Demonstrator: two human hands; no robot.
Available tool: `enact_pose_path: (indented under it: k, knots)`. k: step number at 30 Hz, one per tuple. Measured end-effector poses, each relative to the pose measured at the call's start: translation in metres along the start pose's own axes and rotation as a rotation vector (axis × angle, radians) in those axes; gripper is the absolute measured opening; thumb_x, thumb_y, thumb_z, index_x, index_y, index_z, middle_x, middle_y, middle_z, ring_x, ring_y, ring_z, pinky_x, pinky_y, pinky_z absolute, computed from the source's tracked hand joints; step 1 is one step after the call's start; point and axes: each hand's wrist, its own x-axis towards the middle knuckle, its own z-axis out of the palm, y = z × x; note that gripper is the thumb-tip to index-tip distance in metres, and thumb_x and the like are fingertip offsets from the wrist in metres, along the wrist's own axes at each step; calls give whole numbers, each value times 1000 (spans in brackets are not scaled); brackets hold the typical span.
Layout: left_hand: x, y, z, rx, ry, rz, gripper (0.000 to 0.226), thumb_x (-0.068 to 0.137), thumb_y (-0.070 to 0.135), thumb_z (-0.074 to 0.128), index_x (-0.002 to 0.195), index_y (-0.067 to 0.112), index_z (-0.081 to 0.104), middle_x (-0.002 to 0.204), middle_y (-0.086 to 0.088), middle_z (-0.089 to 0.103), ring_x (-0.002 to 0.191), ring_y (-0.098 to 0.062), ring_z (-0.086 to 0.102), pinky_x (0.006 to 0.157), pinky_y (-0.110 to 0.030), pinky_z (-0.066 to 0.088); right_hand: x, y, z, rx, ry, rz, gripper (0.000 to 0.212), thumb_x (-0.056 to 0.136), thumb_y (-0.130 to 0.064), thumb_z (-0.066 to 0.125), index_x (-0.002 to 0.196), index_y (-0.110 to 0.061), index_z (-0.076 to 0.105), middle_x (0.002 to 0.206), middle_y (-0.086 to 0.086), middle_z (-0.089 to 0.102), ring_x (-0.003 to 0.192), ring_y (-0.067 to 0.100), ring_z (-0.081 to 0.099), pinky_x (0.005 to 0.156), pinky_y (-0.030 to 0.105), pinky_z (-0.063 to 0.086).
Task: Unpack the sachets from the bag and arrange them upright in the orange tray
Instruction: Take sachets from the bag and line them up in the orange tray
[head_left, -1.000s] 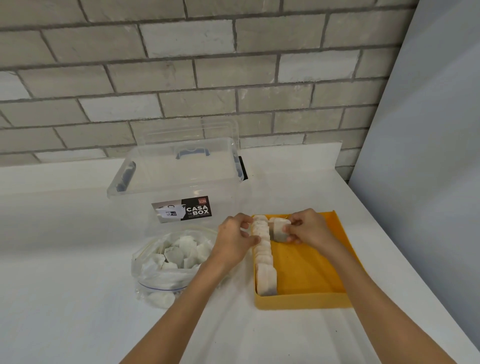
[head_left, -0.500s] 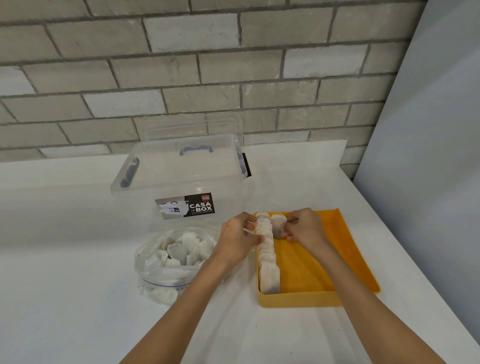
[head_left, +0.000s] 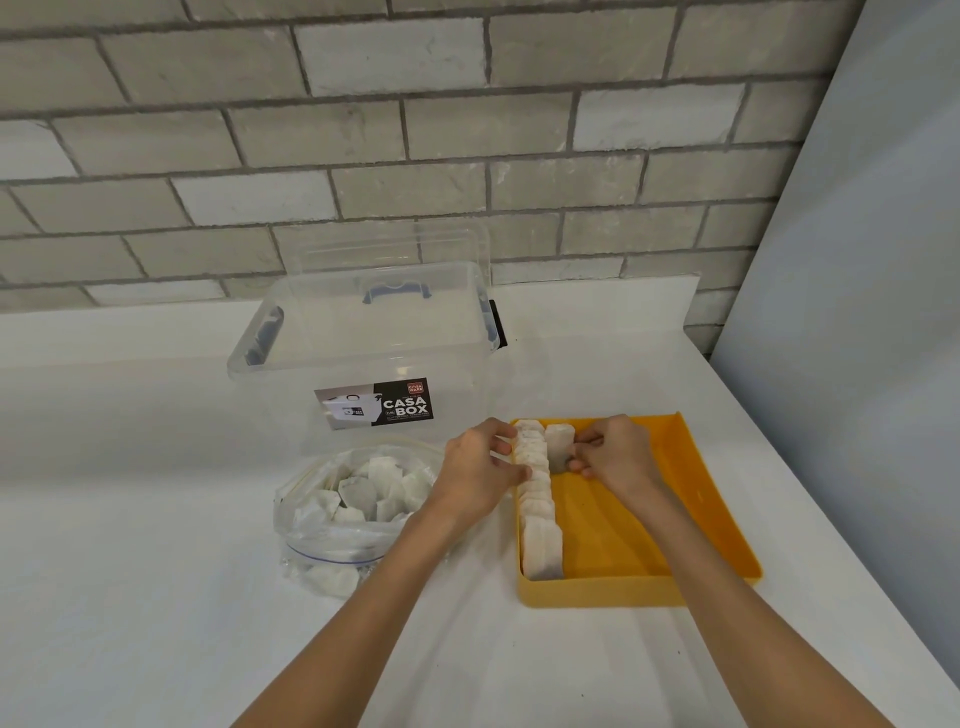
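An orange tray (head_left: 649, 530) lies on the white counter, right of centre. Along its left wall stands a row of white sachets (head_left: 537, 499), upright. One more sachet (head_left: 560, 446) stands at the far end, starting a second row, and my right hand (head_left: 615, 452) pinches it with curled fingers. My left hand (head_left: 480, 470) rests against the left side of the row, its fingertips touching the sachets. A clear zip bag (head_left: 358, 512) with several loose sachets lies left of the tray.
A clear plastic storage box (head_left: 363, 353) with a black label stands behind the bag and tray. A brick wall runs along the back, and a grey panel borders the counter on the right.
My right hand has set its sachet down upright at the tray's far end beside the row. My left hand stays against the row.
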Motion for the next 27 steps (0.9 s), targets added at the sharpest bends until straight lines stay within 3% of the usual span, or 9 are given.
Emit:
enact_pose_path:
  k: [3,8,11,14,21,24,27]
  knots:
    - [-3,2,-3,14,20,24,41,79,17,75,118,17,60,101,2,59,71,-4,57,57,-3,40,-2,1,-6,-40,-3,11,7,85,-2,66,89,3,70,78,19,71,67,26,70,68,32,58]
    - [-9,6,-23,20,63,69,36,82,19,72,116,18,61,100,1,60,69,-4,56,57,-1,40,-9,-15,-22,-170,43,-136,15,87,-4,60,81,-7,73,77,8,70,83,25,67,80,32,54]
    - [-13,1,-44,29,82,56,31,83,22,72,113,20,63,98,4,61,71,-6,58,54,-7,40,-24,-44,-23,-137,8,-238,18,88,-4,56,87,-11,73,76,1,67,80,16,64,75,17,49]
    - [-16,-9,-67,50,101,39,24,83,24,72,106,20,66,94,5,65,70,-4,61,59,-4,41,-39,-71,-12,-65,-92,-304,17,89,-5,57,89,-12,72,72,-2,66,67,11,65,58,1,43]
    - [-31,-39,-109,153,135,-19,14,84,7,68,95,14,71,83,3,68,69,4,58,62,3,38,-59,-108,46,-138,-372,-498,22,87,-2,55,97,-10,72,85,9,71,73,15,67,72,17,51]
    - [-36,-50,-117,212,132,-32,15,83,2,65,92,11,73,78,4,65,68,3,57,61,3,38,-60,-114,68,-231,-419,-540,27,87,1,51,102,-8,72,96,11,71,83,14,61,75,17,44]
    - [-40,-58,-119,270,96,-57,20,82,-2,61,91,11,74,75,3,64,66,2,56,60,0,40,-61,-115,80,-298,-553,-546,35,83,3,53,107,-14,71,94,8,69,79,14,59,70,17,41]
